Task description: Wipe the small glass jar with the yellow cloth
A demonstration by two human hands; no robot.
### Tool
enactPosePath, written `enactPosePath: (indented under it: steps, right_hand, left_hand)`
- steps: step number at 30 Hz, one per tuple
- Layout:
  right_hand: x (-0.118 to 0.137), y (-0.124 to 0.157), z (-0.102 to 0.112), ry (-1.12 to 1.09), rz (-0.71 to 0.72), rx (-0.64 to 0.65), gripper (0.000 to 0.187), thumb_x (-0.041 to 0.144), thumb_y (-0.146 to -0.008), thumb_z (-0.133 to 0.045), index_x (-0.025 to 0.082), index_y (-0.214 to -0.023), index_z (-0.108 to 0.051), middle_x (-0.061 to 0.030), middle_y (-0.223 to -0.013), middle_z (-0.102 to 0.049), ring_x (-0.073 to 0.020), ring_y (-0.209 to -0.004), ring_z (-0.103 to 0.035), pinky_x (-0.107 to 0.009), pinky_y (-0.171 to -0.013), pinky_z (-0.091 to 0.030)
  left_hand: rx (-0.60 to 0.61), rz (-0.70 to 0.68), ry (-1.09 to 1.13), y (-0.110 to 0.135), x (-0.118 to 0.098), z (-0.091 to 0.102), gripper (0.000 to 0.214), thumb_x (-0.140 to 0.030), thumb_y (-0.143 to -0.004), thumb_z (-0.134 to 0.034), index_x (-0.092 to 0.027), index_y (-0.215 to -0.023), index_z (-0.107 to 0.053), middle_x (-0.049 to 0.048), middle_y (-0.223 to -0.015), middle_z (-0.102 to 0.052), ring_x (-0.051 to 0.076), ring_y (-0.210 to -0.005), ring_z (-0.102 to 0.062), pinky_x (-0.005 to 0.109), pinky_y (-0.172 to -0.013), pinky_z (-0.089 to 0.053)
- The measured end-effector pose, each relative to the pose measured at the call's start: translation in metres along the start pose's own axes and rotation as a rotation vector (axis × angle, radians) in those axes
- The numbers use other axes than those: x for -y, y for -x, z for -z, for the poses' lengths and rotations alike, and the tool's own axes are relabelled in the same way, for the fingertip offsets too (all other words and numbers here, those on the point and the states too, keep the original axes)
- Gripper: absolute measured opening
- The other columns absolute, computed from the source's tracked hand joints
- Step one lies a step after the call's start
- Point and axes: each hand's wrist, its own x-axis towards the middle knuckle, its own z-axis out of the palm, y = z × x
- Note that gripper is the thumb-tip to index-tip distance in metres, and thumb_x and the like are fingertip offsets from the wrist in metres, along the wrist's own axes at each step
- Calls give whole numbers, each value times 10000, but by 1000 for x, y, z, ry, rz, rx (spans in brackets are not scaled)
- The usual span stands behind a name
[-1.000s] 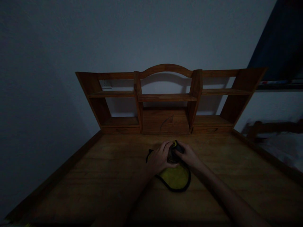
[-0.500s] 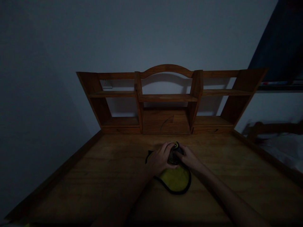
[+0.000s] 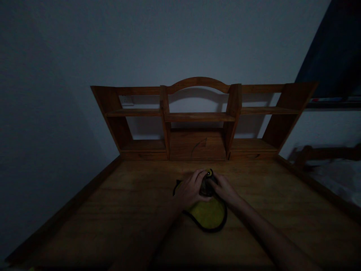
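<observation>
Both hands meet over a yellow piece with a black rim (image 3: 210,216), which lies on the wooden desk. Its rounded end points toward me, and a dark corner shows left of my left hand. Between the hands is a dark object (image 3: 206,189) with a small yellow round end at its far side; its kind is too dim to make out. My left hand (image 3: 191,188) curls around its left side, fingers bent over the top. From the right, my right hand (image 3: 224,188) grips it, thumb pressed inward. Whether the dark object is joined to the yellow piece I cannot tell.
A wooden shelf unit (image 3: 200,117) runs along the back of the desk (image 3: 126,210), against a wall. Raised edges border the desk on both sides. At the right is a dark board (image 3: 332,56), with a wooden rail (image 3: 329,152) lower down. The room is dim.
</observation>
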Motion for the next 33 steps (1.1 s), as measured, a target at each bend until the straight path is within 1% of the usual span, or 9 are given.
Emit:
enactPosePath:
  steps: [4, 8, 12, 20, 25, 28, 31, 33]
  right_hand:
    - [3, 0, 2, 43, 6, 4, 209, 203, -867, -502, 187, -1039, -620, -40, -905, -684, -203, -808, -637, -277, -714, -466]
    - [7, 1, 4, 86, 11, -5, 208, 208, -874, -493, 188, -1031, -628, -44, -891, -693, -209, -790, -644, -281, -701, -461]
    - [8, 1, 5, 114, -2, 7, 186, 230, -881, -489, 185, -997, -628, -47, -855, -696, -213, -762, -652, -280, -680, -461]
    - [7, 1, 7, 211, -6, 7, 209, 265, -890, -487, 174, -1002, -638, -74, -872, -707, -228, -777, -664, -280, -672, -459]
    - [7, 2, 7, 204, -20, 6, 212, 276, -895, -480, 171, -988, -639, -70, -858, -709, -220, -763, -669, -267, -650, -458]
    - [7, 1, 5, 203, -17, 7, 205, 261, -887, -481, 170, -989, -634, -71, -850, -709, -220, -756, -667, -267, -642, -459]
    - [7, 2, 3, 183, 0, 1, 226, 241, -897, -456, 173, -1032, -625, -77, -889, -707, -221, -789, -666, -276, -668, -466]
    - [7, 2, 2, 164, 15, 5, 250, 225, -904, -438, 183, -1076, -614, -76, -913, -704, -221, -814, -665, -286, -695, -471]
  left_hand:
    - [-3, 3, -12, 0, -1, 0, 905, -536, -655, -736, -253, -1376, -268, 104, -1334, -448, 298, -1211, -500, 452, -994, -464]
    - [-6, -2, -13, 0, -3, 2, 889, -538, -666, -730, -237, -1371, -277, 103, -1340, -449, 281, -1222, -487, 432, -995, -465]
    - [-13, -5, -21, 0, -5, 4, 906, -529, -639, -754, -231, -1362, -296, 98, -1334, -458, 274, -1221, -491, 426, -998, -466]
    - [-20, -22, -45, 0, -1, 0, 907, -508, -640, -758, -234, -1366, -289, 102, -1326, -467, 277, -1213, -496, 423, -1005, -457]
    - [-26, -30, -76, 0, -1, 0, 899, -529, -642, -749, -214, -1358, -305, 102, -1314, -480, 275, -1198, -504, 418, -1001, -455]
    - [-30, -35, -98, 0, 0, 1, 909, -541, -628, -753, -222, -1358, -314, 102, -1297, -493, 284, -1188, -510, 430, -997, -449]
    - [-20, -36, -114, 0, 1, 1, 933, -534, -611, -768, -234, -1364, -306, 105, -1304, -486, 296, -1191, -509, 434, -990, -448]
    - [-21, -36, -121, 0, 1, 1, 921, -513, -624, -767, -235, -1367, -300, 106, -1312, -479, 297, -1195, -506, 433, -987, -447]
